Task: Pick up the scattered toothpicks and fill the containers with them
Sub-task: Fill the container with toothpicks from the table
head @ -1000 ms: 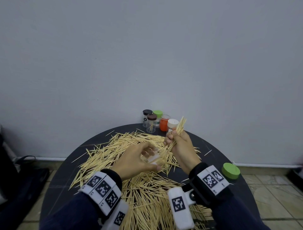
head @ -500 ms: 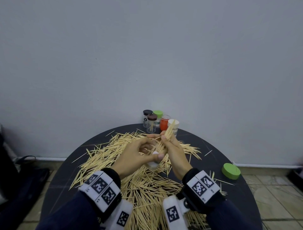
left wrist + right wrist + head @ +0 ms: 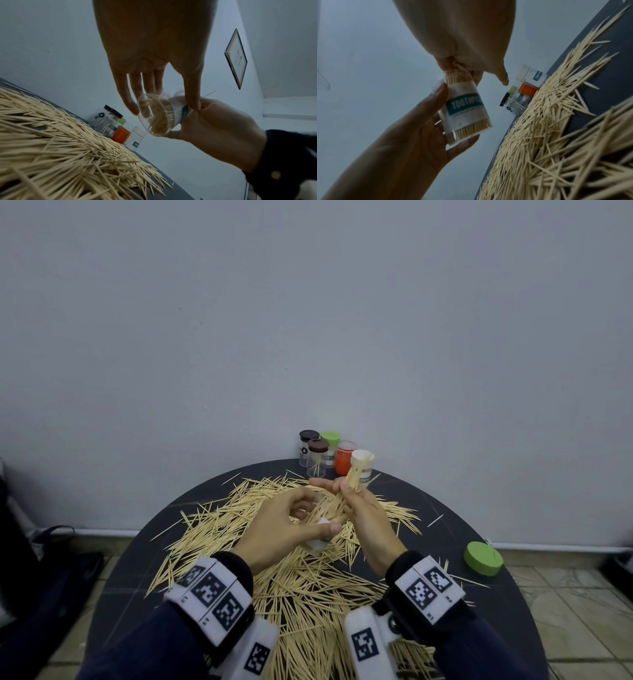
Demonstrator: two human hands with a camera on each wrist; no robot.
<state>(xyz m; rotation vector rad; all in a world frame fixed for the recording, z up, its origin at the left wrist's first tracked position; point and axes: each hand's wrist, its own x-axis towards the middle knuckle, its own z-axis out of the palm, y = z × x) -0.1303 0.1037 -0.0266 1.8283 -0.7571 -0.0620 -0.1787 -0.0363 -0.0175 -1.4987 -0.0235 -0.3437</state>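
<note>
Two hands: both are raised over the round dark table (image 3: 445, 518), meeting above the heap of loose toothpicks (image 3: 308, 577).
Left hand (image 3: 284, 529): thumb and fingers curl round a clear container (image 3: 159, 115), held tilted with its mouth toward the other hand; from the head view only a white patch of it shows under the thumb.
Container contents: already well packed with toothpicks, seen through the clear base from the left wrist and through the wall from the right wrist; its label reads "TOOTHP…", the rest cut off by the curve.
Right hand (image 3: 370, 522): fingers pinch a bundle of toothpicks (image 3: 352, 477), whose lower ends sit at the container's mouth; how far in they reach is hidden by the fingers.
Bundle top: sticks up past the fingertips and overlaps the white jar (image 3: 363, 463) behind it, so the two are hard to separate.
Far jars: five stand close together at the table's back edge, the white one, an orange one (image 3: 344, 462), a green-lidded one (image 3: 331, 440) and two dark-lidded clear ones (image 3: 317, 457), the front one with a few toothpicks inside; the rear ones are partly covered.
Green lid (image 3: 483, 559): lies alone near the right rim, well apart from the jars.
Cut off: the heap's near edge runs behind the wrist cameras and out of view.
</note>
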